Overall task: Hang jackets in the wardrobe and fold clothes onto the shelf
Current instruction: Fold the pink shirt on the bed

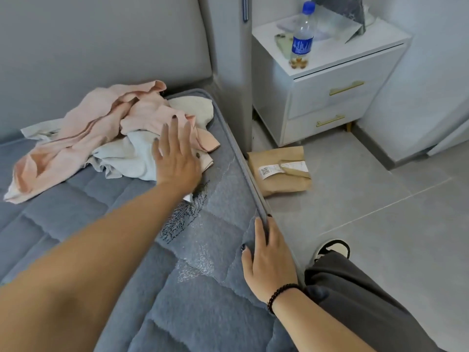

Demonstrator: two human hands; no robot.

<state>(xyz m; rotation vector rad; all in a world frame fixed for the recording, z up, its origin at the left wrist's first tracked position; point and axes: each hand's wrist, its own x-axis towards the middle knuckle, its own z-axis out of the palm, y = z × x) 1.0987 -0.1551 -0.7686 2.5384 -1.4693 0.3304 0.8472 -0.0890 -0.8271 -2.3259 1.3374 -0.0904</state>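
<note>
The clothes pile [106,138] lies at the head of the mattress [76,237], its pink top stretched from lower left to upper right, and the left hand [175,158] reaches over the pile's right end with fingers spread and straight, holding nothing. That hand is far the nearer; bare mattress lies on the near side of the pile for pulling it back. The right hand [269,260] rests on the mattress edge, fingers curled over it, floor [380,237] just beyond.

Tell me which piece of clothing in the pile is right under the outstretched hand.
The light grey garment at the front of the pile. The left hand reaches over it; the pink jacket lies further left and the cream piece behind.
</note>
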